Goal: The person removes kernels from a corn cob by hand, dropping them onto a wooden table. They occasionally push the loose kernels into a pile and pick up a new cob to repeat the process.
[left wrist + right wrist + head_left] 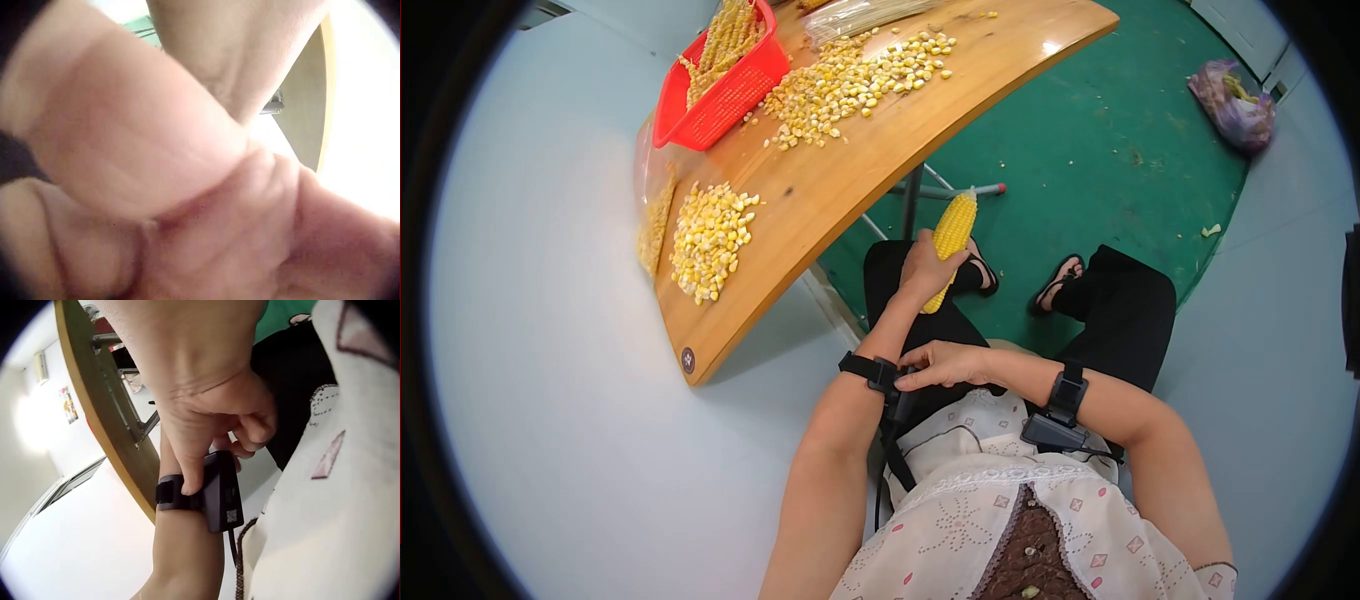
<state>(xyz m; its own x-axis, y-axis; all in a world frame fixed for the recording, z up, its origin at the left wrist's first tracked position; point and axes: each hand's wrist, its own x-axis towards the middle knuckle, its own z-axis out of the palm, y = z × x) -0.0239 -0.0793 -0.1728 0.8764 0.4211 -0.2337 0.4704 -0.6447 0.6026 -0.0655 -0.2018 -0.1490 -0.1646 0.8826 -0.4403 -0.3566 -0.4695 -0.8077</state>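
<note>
My left hand point(925, 268) grips a yellow ear of corn point(956, 230) above the lap, its kernel-covered upper end showing past the fingers. Across the body reaches my right hand point(948, 364), at the left forearm. It holds the black wrist camera point(224, 495) strapped there, with the thumb on the strap point(170, 492) and the other fingers curled behind the camera body. Blurred skin of a hand point(137, 131) fills most of the left wrist view, and the corn does not show there.
Loose kernels point(710, 240) lie in piles on the wooden table point(800, 225). A red basket point(725, 105) there holds stripped cobs. Near it lies a clear plastic bag point(865, 15). A filled plastic bag point(1235, 110) sits on the green floor point(1090, 120).
</note>
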